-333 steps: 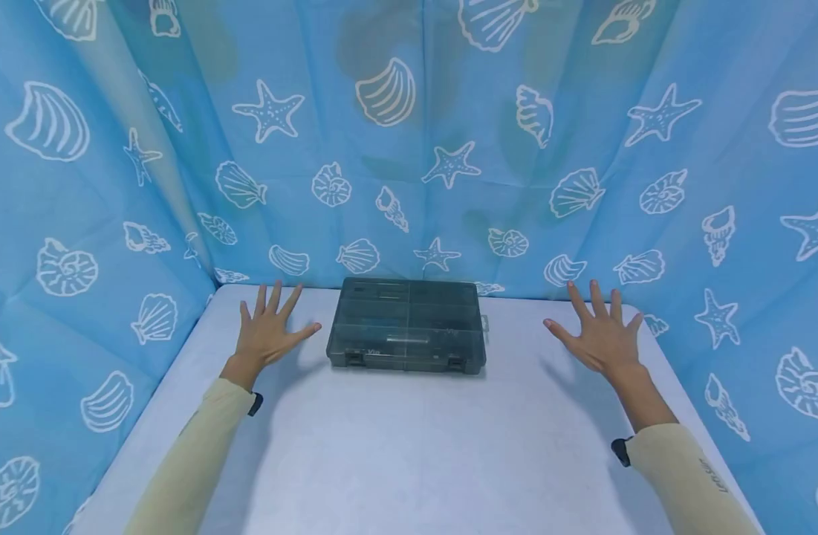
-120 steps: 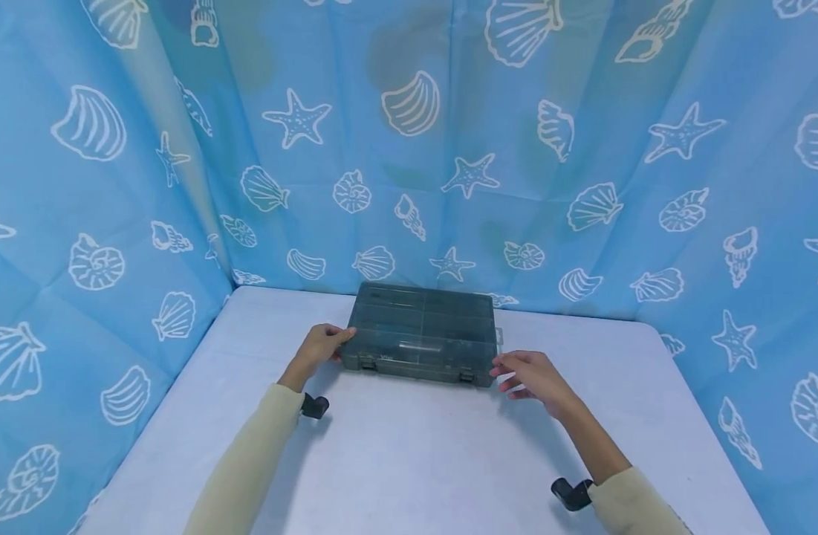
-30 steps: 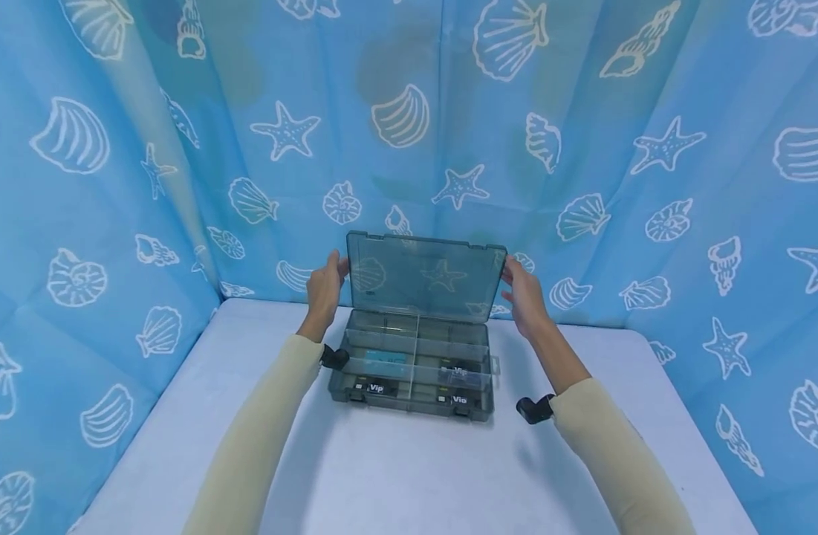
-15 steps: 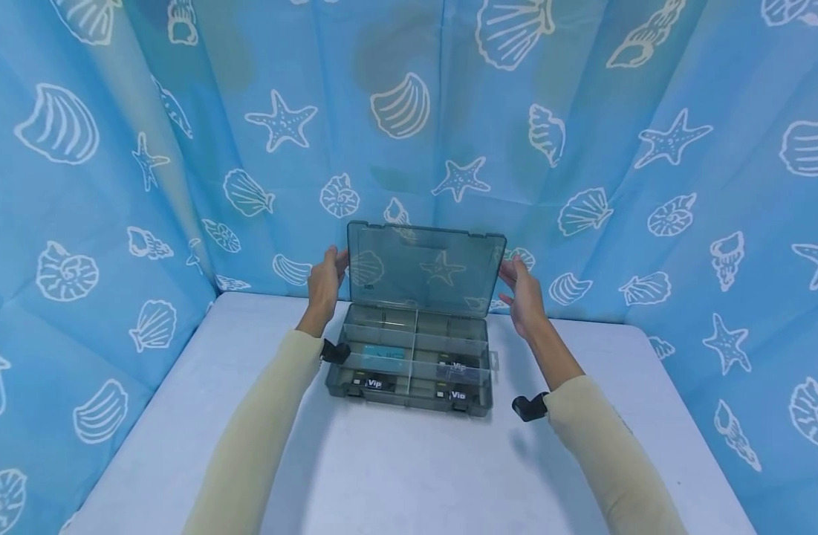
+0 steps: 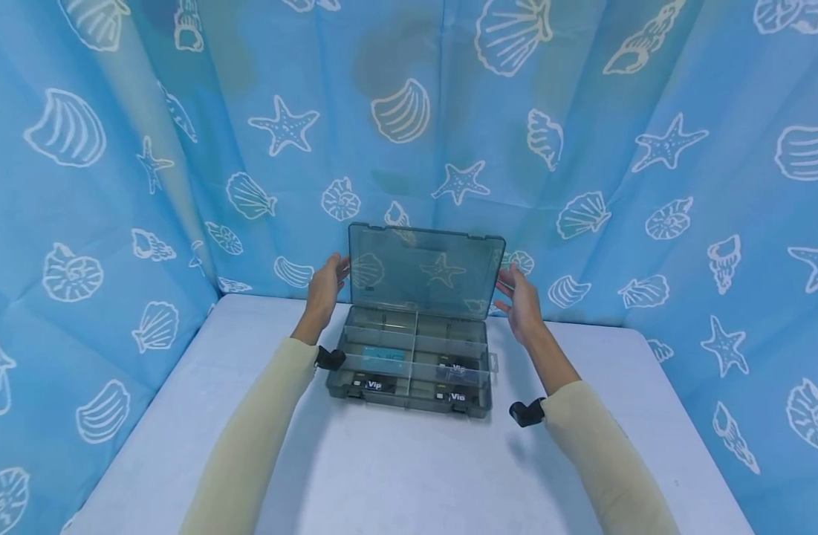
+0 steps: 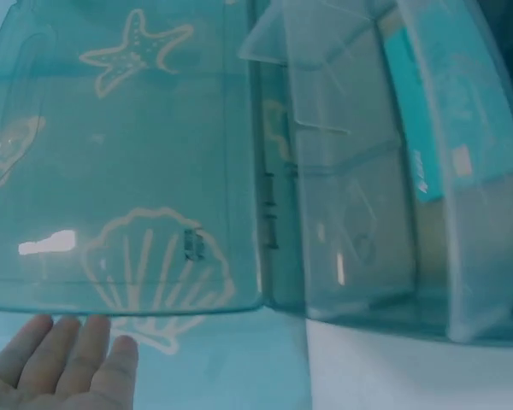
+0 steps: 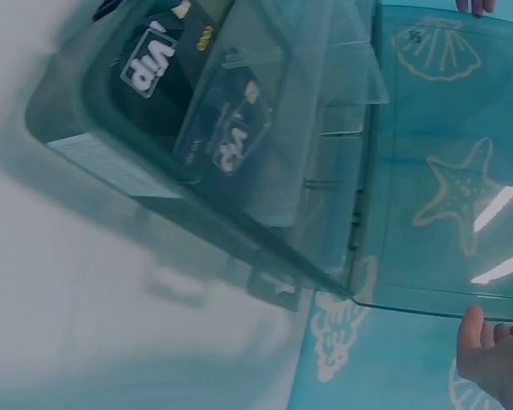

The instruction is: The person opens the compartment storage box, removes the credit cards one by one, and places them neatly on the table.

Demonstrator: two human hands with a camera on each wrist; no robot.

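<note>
A grey translucent divided box (image 5: pixel 409 405) lies on the table with its lid (image 5: pixel 425 271) raised against the curtain. Inside are a light blue card (image 5: pixel 383 359) at the left and several black cards marked "Vip" (image 5: pixel 375 385). My left hand (image 5: pixel 323 291) is at the lid's left edge; in the left wrist view its fingers (image 6: pixel 90 346) are relaxed, tips at the rim. My right hand (image 5: pixel 521 303) stands at the lid's right edge, and in the right wrist view that hand (image 7: pixel 496 354) has its fingertips beside the rim. Neither hand curls round the lid.
A blue curtain (image 5: pixel 342 96) with white shells and starfish rises behind the table and on both sides. The white tabletop (image 5: pixel 409 475) extends in front of the box. A small clear tab (image 5: pixel 494 362) juts from the box's right side.
Earlier the box was closed, with my hands first spread away from it, then at its front corners. Now the lid stands raised. Over the last second, my right hand has lowered slightly along the lid's edge.
</note>
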